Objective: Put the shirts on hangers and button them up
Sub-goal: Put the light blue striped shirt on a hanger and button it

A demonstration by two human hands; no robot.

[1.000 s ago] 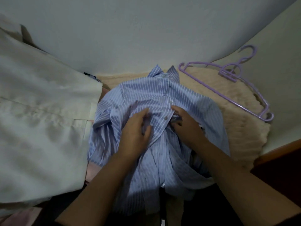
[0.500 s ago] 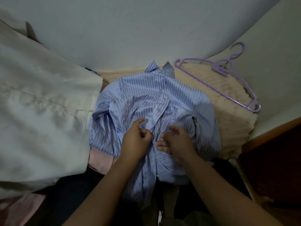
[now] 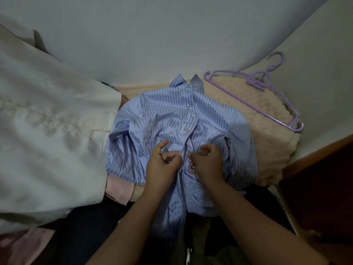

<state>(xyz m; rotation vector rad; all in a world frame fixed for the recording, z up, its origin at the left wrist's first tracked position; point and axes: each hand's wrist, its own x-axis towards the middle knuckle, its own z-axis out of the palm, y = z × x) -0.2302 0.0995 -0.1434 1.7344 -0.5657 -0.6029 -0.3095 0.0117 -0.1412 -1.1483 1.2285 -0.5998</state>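
A blue striped shirt (image 3: 168,115) lies front-up on a cream fleece blanket (image 3: 267,134), collar toward the wall. Several of its upper buttons are fastened down the placket. My left hand (image 3: 162,165) pinches the left edge of the placket just below the lowest fastened button. My right hand (image 3: 206,161) grips the right edge of the placket opposite it, fingers curled into the fabric. The two hands almost touch at the middle. A purple plastic hanger (image 3: 254,92) lies on the blanket to the right of the shirt, apart from it.
A large cream shirt (image 3: 47,140) hangs or drapes at the left, overlapping the blue shirt's sleeve. Pink cloth (image 3: 118,190) shows under both. A white wall stands behind, and a dark wooden edge (image 3: 315,159) is at the right.
Both hands moved down the placket from the button they were on and now hold the two edges lower on the shirt. One more button shows fastened above them.
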